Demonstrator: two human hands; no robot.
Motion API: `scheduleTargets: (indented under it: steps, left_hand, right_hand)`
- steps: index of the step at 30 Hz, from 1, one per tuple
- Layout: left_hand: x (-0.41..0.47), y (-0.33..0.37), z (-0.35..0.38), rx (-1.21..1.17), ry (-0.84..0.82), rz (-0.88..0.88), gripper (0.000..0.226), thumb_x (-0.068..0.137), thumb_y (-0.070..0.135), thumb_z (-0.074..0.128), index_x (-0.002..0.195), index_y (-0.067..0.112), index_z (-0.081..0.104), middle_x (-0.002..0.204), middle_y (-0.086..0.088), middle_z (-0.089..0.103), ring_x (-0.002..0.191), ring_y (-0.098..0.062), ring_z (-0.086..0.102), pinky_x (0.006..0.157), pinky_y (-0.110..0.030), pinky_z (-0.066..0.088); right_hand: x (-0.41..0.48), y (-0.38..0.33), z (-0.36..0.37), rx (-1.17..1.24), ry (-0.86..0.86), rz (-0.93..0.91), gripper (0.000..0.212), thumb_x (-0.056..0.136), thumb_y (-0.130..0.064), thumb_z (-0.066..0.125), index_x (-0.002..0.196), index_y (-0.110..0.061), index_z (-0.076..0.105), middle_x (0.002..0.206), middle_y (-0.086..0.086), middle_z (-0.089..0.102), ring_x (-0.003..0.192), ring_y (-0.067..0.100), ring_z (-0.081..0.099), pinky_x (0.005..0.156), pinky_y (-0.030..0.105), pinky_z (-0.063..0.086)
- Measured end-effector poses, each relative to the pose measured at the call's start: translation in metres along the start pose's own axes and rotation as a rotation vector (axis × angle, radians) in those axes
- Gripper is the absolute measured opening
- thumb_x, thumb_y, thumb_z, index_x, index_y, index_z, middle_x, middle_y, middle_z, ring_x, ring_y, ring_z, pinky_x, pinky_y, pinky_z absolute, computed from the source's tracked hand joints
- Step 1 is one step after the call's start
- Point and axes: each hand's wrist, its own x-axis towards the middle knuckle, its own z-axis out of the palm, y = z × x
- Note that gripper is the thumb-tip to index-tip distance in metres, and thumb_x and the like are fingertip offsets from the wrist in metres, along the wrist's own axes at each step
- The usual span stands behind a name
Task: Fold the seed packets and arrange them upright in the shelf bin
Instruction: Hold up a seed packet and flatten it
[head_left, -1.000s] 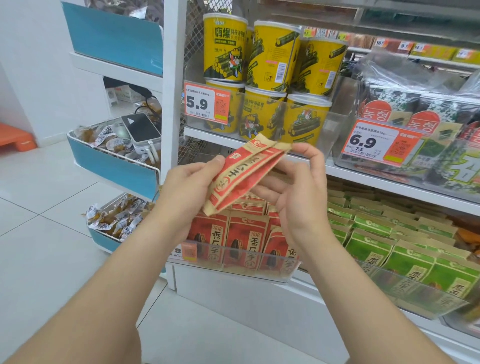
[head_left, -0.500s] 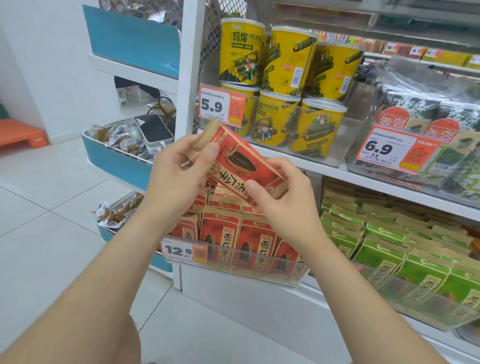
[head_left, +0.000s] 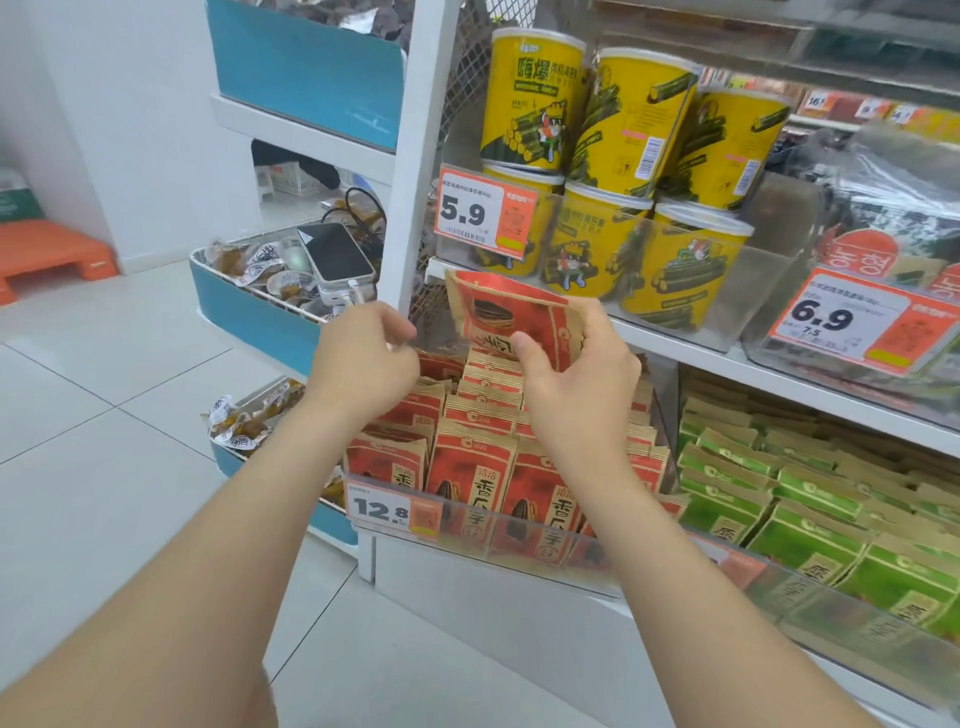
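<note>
Seed packet (head_left: 511, 317): red-and-kraft, upside-down

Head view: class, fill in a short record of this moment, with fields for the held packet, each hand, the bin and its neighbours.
packet: red, raised above the bin
right hand: grips the packet's lower right part, thumb on the front
left hand: fingers curled, apart from the packet
bin: clear front wall, red packets upright in rows, tag reads 12.8
neighbours: green packets to the right, yellow tubs on the shelf above
</note>
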Motion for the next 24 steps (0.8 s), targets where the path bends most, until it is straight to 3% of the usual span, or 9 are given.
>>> scheduleTargets:
  steps: [4,8,11,13,16,20,24]
  left_hand:
    - [0.008,-0.004,0.001,0.383,-0.245,-0.036,0.028,0.086,0.027,0.074,0.113,0.036,0.075,0.117,-0.001,0.051,0.133,-0.038,0.040,0.099,-0.047,0.032]
    - [0.019,-0.012,0.003,0.368,-0.254,-0.073,0.023,0.086,0.026,0.077,0.107,0.036,0.076,0.117,0.001,0.048,0.130,-0.038,0.044,0.092,-0.045,0.028]
    - [0.022,-0.015,0.006,0.318,-0.232,-0.086,0.028,0.083,0.023,0.078,0.109,0.035,0.077,0.114,0.002,0.060,0.124,-0.035,0.051,0.092,-0.042,0.034]
    - [0.023,-0.016,0.007,0.284,-0.240,-0.098,0.034,0.082,0.020,0.075,0.113,0.035,0.076,0.112,0.002,0.066,0.118,-0.032,0.058,0.098,-0.045,0.047]
    - [0.024,-0.019,0.005,0.252,-0.283,-0.123,0.037,0.080,0.017,0.074,0.113,0.035,0.074,0.110,0.002,0.068,0.110,-0.031,0.063,0.101,-0.053,0.054]
    - [0.025,-0.020,0.003,0.244,-0.366,-0.135,0.035,0.078,0.012,0.076,0.101,0.036,0.066,0.102,0.002,0.062,0.103,-0.031,0.066,0.097,-0.051,0.058]
    - [0.024,-0.023,-0.001,0.249,-0.401,-0.128,0.042,0.081,0.010,0.071,0.113,0.038,0.072,0.111,0.001,0.064,0.103,-0.029,0.066,0.095,-0.047,0.061]
  right_hand:
    - [0.013,0.005,0.024,-0.104,-0.087,-0.264,0.022,0.102,-0.013,0.068,0.123,-0.015,0.067,0.106,-0.002,0.074,0.097,0.021,0.070,0.082,0.030,0.050]
    - [0.024,0.007,0.055,-0.358,-0.227,-0.395,0.031,0.099,-0.008,0.064,0.128,-0.018,0.064,0.112,0.006,0.065,0.092,0.037,0.069,0.074,0.045,0.056]
    - [0.030,0.002,0.074,-0.626,-0.276,-0.430,0.036,0.092,-0.002,0.069,0.124,-0.018,0.063,0.105,0.005,0.066,0.088,0.036,0.069,0.059,0.036,0.042]
    - [0.034,-0.006,0.082,-0.716,-0.275,-0.459,0.039,0.090,0.000,0.067,0.126,-0.015,0.063,0.105,0.007,0.070,0.094,0.035,0.069,0.062,0.037,0.038]
    - [0.042,-0.016,0.089,-0.807,-0.333,-0.459,0.039,0.095,0.000,0.056,0.133,-0.011,0.057,0.117,0.013,0.070,0.107,0.039,0.065,0.078,0.043,0.045]
    - [0.055,-0.025,0.105,-0.970,-0.546,-0.433,0.033,0.099,-0.001,0.056,0.131,-0.009,0.056,0.125,0.014,0.068,0.118,0.040,0.064,0.092,0.045,0.048]
    - [0.058,-0.026,0.118,-0.979,-0.750,-0.309,0.031,0.103,-0.005,0.057,0.134,-0.007,0.056,0.132,0.018,0.063,0.122,0.042,0.064,0.094,0.046,0.049]
